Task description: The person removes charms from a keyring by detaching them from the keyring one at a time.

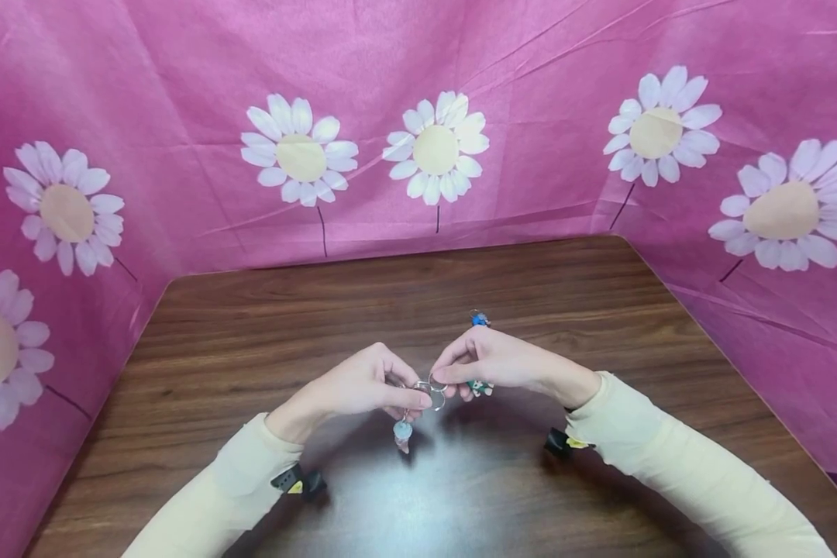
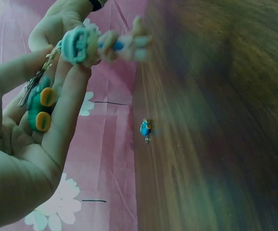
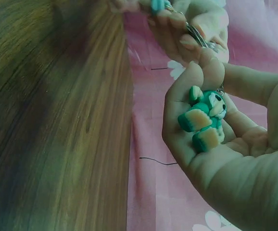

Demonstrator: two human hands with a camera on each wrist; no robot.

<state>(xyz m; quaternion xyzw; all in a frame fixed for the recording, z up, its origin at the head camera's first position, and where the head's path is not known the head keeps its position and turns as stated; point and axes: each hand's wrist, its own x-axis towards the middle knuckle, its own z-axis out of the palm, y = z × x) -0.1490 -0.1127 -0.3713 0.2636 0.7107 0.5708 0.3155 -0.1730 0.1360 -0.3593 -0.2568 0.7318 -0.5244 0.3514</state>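
My left hand (image 1: pixel 363 384) pinches a silver key ring (image 1: pixel 443 404) between thumb and fingers. A figure charm with a pale blue knitted-looking hat (image 1: pixel 403 431) hangs below it. In the left wrist view a green charm with orange feet (image 2: pixel 42 108) lies against that hand's fingers. Close beside it, my right hand (image 1: pixel 505 360) pinches a smaller metal ring (image 1: pixel 438 388) with thumb and forefinger, right at the larger ring. A green figure charm with cream feet (image 3: pixel 204 120) hangs against its curled fingers. Both hands are raised over the table, fingertips nearly meeting.
A blue charm (image 1: pixel 480 318) lies on the brown wooden table (image 1: pixel 251 333), just beyond the right hand. Pink cloth (image 1: pixel 370 46) printed with white daisies stands along the back and both sides. A small black device (image 1: pixel 558 442) is strapped at each wrist.
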